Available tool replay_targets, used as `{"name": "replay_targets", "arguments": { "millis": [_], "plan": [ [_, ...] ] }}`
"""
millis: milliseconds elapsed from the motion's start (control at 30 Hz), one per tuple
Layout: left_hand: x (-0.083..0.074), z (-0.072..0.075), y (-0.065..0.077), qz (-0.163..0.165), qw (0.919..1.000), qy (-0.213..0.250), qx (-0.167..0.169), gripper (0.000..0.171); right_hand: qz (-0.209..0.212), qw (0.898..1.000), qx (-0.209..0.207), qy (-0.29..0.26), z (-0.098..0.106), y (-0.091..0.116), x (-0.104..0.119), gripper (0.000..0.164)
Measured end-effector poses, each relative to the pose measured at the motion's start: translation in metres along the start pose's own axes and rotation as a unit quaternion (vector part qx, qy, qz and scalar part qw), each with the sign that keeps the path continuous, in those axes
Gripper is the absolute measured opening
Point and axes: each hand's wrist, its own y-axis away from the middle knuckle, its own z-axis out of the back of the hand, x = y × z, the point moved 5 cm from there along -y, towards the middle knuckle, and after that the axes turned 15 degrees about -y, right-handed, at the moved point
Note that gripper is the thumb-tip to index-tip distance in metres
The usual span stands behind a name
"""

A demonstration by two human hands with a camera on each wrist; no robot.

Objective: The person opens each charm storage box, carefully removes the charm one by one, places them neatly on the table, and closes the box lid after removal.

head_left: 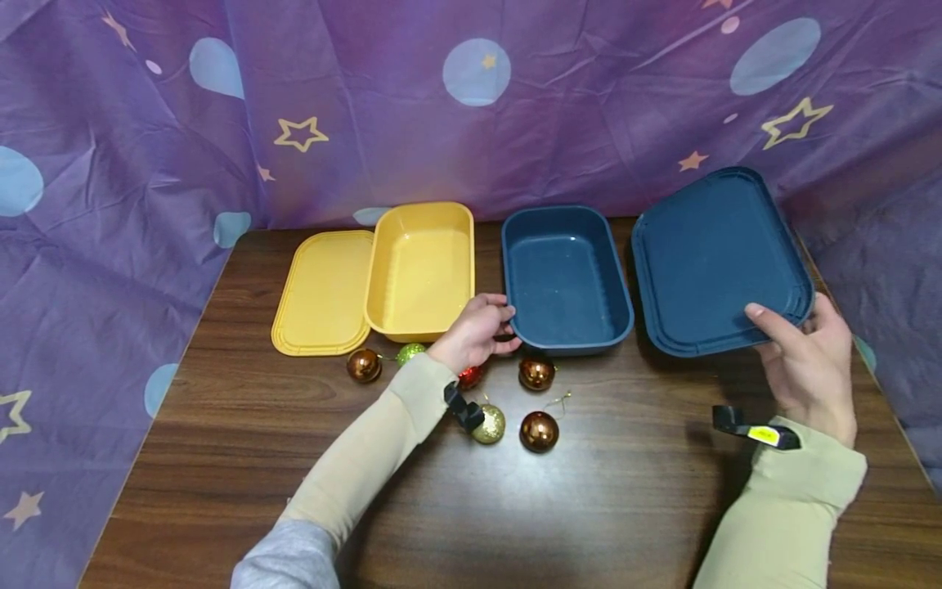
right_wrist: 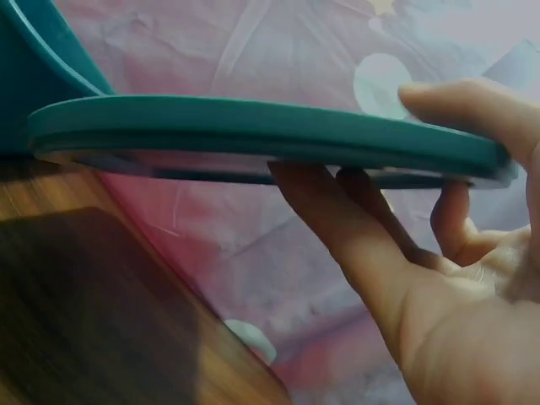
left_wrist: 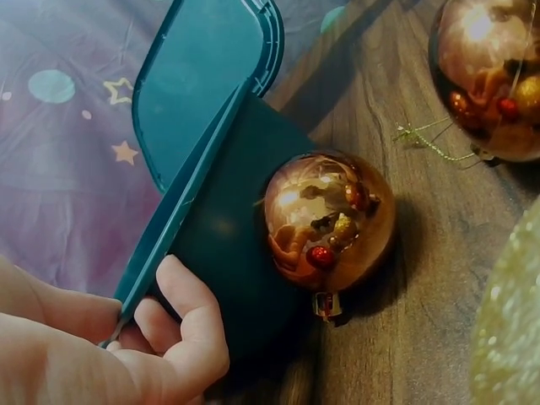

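My left hand (head_left: 477, 331) pinches the near left rim of a blue rectangular box (head_left: 562, 286), which stands on the table with nothing inside. The left wrist view shows thumb and fingers on either side of that rim, and a shiny brown bauble (left_wrist: 329, 224) close to the box's wall. On the right, my right hand (head_left: 813, 360) grips a blue lid (head_left: 721, 262) by its near right corner, thumb on top and fingers beneath. The lid is tilted and held above the table; in the right wrist view it appears edge-on.
A yellow box (head_left: 419, 278) and its yellow lid (head_left: 324, 294) lie at the left. Several baubles are spread in front of the boxes: brown (head_left: 540, 431), gold glitter (head_left: 489, 424), red (head_left: 469, 377), green (head_left: 410, 352). A purple patterned cloth (head_left: 397, 98) hangs behind the table.
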Motion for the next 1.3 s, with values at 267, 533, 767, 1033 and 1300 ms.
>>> {"name": "replay_targets", "arguments": {
  "millis": [267, 533, 767, 1033, 1300],
  "plan": [
    [-0.001, 0.0, 0.001, -0.002, 1.0, -0.003, 0.005, 0.044, 0.012, 0.999, 0.031, 0.024, -0.016, 0.001, -0.008, 0.045],
    [-0.001, 0.0, 0.001, -0.003, 0.9999, -0.006, 0.008, 0.044, 0.0, 0.994, 0.106, 0.01, -0.035, 0.006, -0.019, 0.031],
    [-0.002, 0.001, 0.002, -0.012, 0.9999, -0.007, 0.009, 0.049, -0.017, 0.986, 0.164, 0.039, -0.049, 0.011, -0.024, 0.037],
    [-0.002, 0.001, 0.001, -0.018, 0.9997, -0.008, 0.014, 0.053, 0.025, 0.959, 0.165, 0.229, -0.067, 0.019, -0.028, 0.039],
    [-0.002, 0.001, 0.001, -0.018, 0.9997, -0.015, 0.013, 0.053, 0.068, 0.912, 0.177, 0.364, -0.086, 0.023, -0.039, 0.036]
  ]
}}
